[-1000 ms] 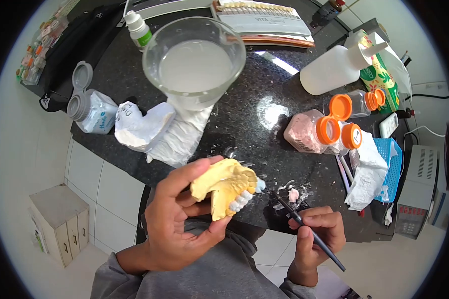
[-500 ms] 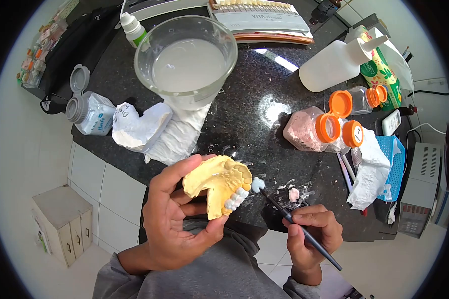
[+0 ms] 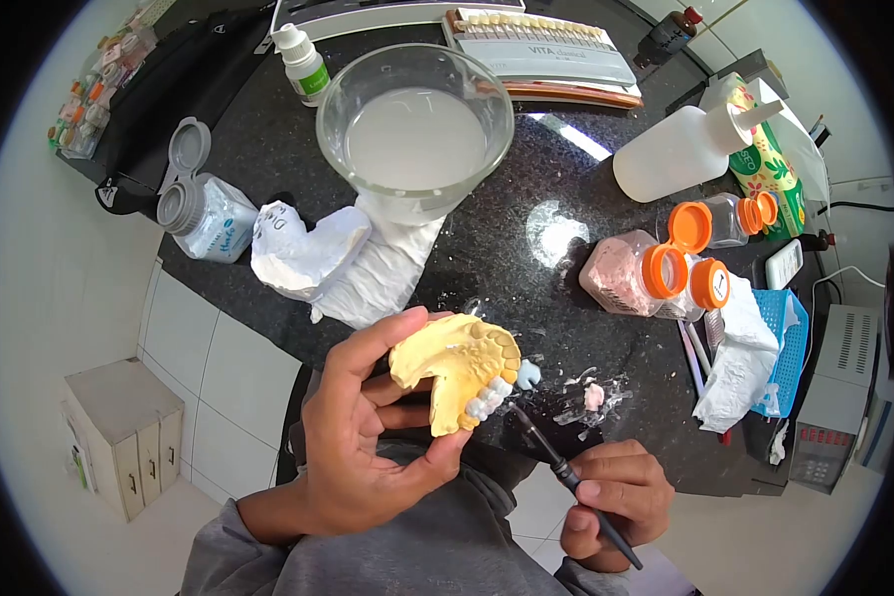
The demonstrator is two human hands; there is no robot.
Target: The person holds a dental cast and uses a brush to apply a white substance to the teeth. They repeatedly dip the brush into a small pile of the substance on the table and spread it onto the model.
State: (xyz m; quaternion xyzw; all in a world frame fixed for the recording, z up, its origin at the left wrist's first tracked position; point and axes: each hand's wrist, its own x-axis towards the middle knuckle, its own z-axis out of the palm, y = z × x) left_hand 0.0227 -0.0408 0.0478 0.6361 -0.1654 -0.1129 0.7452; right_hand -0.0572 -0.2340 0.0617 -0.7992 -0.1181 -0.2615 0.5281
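My left hand (image 3: 372, 432) holds a yellow dental model (image 3: 447, 372) by its edges, above the dark countertop's front edge. White teeth (image 3: 488, 399) line the model's right side. Between the fingers of my right hand (image 3: 616, 489) is a slim black brush-like tool (image 3: 566, 472), its tip close to the white teeth; contact cannot be made out. A small light-blue lump (image 3: 528, 374) lies just right of the model. Farther right, a pink lump (image 3: 593, 397) sits among white smears.
A glass bowl (image 3: 415, 184) of cloudy liquid stands on a white cloth (image 3: 392, 263). Beside it lies a white cast (image 3: 308, 253). Jars with orange lids (image 3: 666, 270), a squeeze bottle (image 3: 670, 154) and a blue basket (image 3: 787, 358) are at right; a shade guide (image 3: 546, 65) lies behind.
The tool's tip has moved from the light-blue lump to beside the white teeth. The scene has shifted slightly right in view, the model and my left hand with it.
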